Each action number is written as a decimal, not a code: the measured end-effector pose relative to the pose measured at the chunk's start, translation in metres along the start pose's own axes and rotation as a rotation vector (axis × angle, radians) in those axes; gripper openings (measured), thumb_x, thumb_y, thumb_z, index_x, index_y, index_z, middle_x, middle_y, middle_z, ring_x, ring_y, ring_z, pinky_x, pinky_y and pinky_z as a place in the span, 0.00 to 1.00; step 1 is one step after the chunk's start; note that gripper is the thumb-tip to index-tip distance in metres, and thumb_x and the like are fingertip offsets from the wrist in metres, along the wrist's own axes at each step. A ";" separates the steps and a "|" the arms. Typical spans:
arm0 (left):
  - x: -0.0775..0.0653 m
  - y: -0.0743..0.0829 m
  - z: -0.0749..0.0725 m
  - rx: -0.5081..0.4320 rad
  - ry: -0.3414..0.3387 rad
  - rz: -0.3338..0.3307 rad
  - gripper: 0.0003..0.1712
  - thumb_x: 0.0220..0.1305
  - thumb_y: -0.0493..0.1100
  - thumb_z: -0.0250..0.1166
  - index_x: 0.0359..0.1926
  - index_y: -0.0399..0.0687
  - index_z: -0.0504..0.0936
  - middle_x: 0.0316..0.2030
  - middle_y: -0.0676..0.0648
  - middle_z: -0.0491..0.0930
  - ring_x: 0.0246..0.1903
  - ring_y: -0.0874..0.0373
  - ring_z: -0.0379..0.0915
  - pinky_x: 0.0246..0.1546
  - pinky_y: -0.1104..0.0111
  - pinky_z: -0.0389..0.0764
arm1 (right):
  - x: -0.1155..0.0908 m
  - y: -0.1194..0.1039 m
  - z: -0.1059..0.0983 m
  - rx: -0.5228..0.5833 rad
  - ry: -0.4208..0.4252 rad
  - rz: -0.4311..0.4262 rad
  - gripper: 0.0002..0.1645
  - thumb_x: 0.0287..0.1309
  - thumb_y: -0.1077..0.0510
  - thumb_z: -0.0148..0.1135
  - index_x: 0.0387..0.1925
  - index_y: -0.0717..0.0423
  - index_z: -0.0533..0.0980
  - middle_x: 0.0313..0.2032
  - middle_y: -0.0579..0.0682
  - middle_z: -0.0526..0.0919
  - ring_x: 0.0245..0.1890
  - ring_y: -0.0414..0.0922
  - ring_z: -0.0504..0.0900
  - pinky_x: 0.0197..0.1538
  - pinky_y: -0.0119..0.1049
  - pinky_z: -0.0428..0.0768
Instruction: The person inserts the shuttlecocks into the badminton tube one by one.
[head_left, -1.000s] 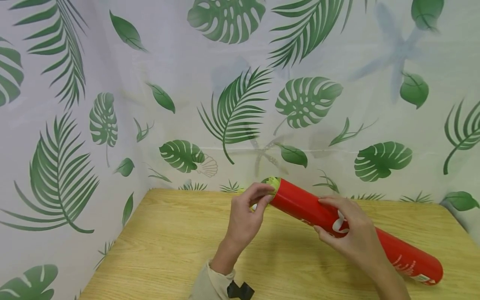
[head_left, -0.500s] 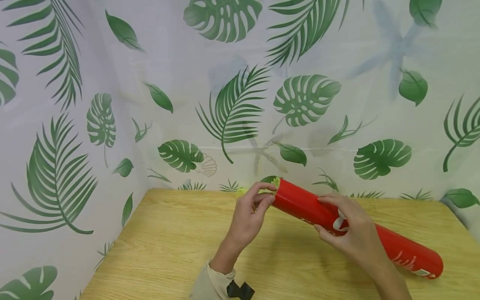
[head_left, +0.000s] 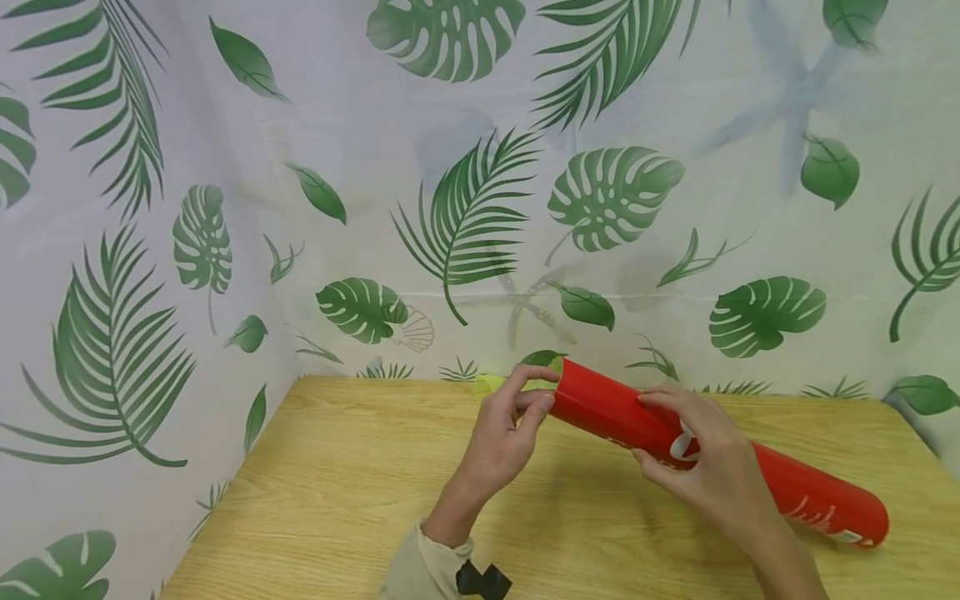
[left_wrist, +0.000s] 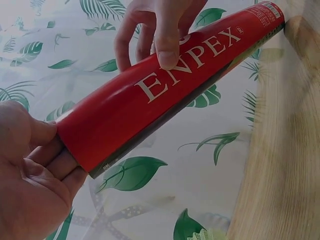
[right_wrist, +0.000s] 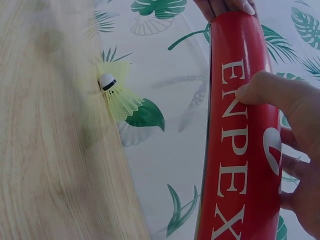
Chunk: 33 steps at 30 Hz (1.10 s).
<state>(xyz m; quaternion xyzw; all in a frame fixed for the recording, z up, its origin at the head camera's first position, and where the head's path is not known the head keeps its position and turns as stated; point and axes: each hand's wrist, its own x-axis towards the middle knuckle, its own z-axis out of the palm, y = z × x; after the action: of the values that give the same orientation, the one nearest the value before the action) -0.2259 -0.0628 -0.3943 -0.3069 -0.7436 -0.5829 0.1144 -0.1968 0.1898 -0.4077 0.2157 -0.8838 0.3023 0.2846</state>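
Observation:
A red shuttlecock tube (head_left: 622,408), lettered ENPEX (right_wrist: 232,145), slants down to the right, its open end raised. Around its middle my right hand (head_left: 712,467) grips it, the thumb on the lettered side in the right wrist view. At the open end is my left hand (head_left: 502,433); in the left wrist view its thumb (left_wrist: 42,132) touches the rim, while the other fingertips go into the mouth and are hidden. A yellow-green bit of a shuttlecock skirt (head_left: 557,364) shows at the far rim; whether the left fingers hold it does not show.
Behind the left hand, a yellow shuttlecock (right_wrist: 112,92) with a white cork lies at the table's far edge; more yellow shows beside it. The wood table (head_left: 322,500) meets a leaf-patterned cloth (head_left: 337,208) at the back and left.
The yellow skirt at the tube's mouth shows less than before. My left hand has shifted slightly right, its fingers going into the mouth. The tube's lower end has risen a little; the right-hand grip stays.

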 end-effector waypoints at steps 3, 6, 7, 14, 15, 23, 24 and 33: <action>0.000 0.000 0.000 0.004 0.003 -0.004 0.13 0.72 0.43 0.52 0.55 0.53 0.72 0.43 0.50 0.84 0.39 0.61 0.77 0.33 0.69 0.73 | 0.000 0.000 -0.001 -0.002 -0.004 -0.001 0.44 0.32 0.59 0.80 0.57 0.42 0.73 0.54 0.42 0.76 0.48 0.40 0.72 0.34 0.38 0.82; 0.001 0.000 0.000 -0.010 0.012 -0.009 0.13 0.71 0.42 0.53 0.54 0.52 0.73 0.43 0.49 0.84 0.40 0.61 0.78 0.35 0.70 0.76 | 0.000 0.001 -0.002 -0.001 -0.011 0.010 0.45 0.32 0.58 0.81 0.57 0.41 0.73 0.54 0.41 0.76 0.49 0.40 0.72 0.35 0.37 0.82; 0.001 0.000 0.000 -0.025 0.017 -0.007 0.13 0.71 0.41 0.54 0.54 0.50 0.73 0.43 0.48 0.84 0.41 0.60 0.79 0.38 0.70 0.78 | -0.001 0.001 -0.002 -0.002 -0.014 0.015 0.45 0.32 0.58 0.81 0.57 0.40 0.72 0.54 0.40 0.76 0.49 0.39 0.72 0.35 0.37 0.82; 0.005 0.009 -0.011 -0.151 0.079 0.084 0.13 0.65 0.28 0.57 0.51 0.33 0.73 0.45 0.35 0.80 0.47 0.44 0.78 0.50 0.60 0.78 | -0.001 0.005 -0.009 0.022 -0.003 0.041 0.46 0.32 0.60 0.81 0.59 0.41 0.72 0.55 0.43 0.75 0.43 0.38 0.72 0.31 0.32 0.81; 0.005 0.009 -0.014 -0.152 0.090 0.093 0.13 0.64 0.27 0.56 0.50 0.31 0.73 0.45 0.33 0.80 0.47 0.41 0.77 0.49 0.59 0.78 | -0.001 0.005 -0.010 0.027 0.002 0.044 0.47 0.32 0.60 0.81 0.59 0.41 0.72 0.55 0.43 0.75 0.42 0.38 0.72 0.30 0.31 0.80; 0.002 -0.035 -0.033 -0.023 0.225 -0.031 0.11 0.63 0.29 0.59 0.47 0.30 0.76 0.44 0.36 0.79 0.47 0.43 0.76 0.51 0.53 0.75 | -0.001 0.010 -0.017 0.028 0.027 0.034 0.45 0.32 0.61 0.80 0.58 0.45 0.73 0.54 0.46 0.76 0.44 0.40 0.73 0.30 0.32 0.81; 0.001 -0.045 -0.034 0.008 0.246 -0.063 0.10 0.63 0.29 0.60 0.46 0.32 0.76 0.43 0.38 0.79 0.47 0.45 0.77 0.52 0.54 0.75 | -0.001 0.010 -0.018 0.026 0.028 0.034 0.45 0.32 0.61 0.80 0.58 0.45 0.73 0.54 0.46 0.76 0.45 0.41 0.73 0.30 0.32 0.81; -0.008 -0.099 -0.030 0.233 0.290 -0.303 0.21 0.61 0.35 0.64 0.56 0.46 0.74 0.55 0.38 0.69 0.53 0.39 0.68 0.51 0.47 0.73 | -0.001 0.010 -0.020 0.014 0.045 0.041 0.44 0.32 0.61 0.80 0.57 0.45 0.73 0.53 0.46 0.77 0.48 0.44 0.75 0.34 0.37 0.82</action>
<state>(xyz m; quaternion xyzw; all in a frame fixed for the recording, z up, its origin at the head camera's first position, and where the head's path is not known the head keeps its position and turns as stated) -0.2837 -0.1066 -0.4687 -0.0896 -0.8193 -0.5416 0.1655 -0.1943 0.2104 -0.3998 0.1926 -0.8792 0.3191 0.2968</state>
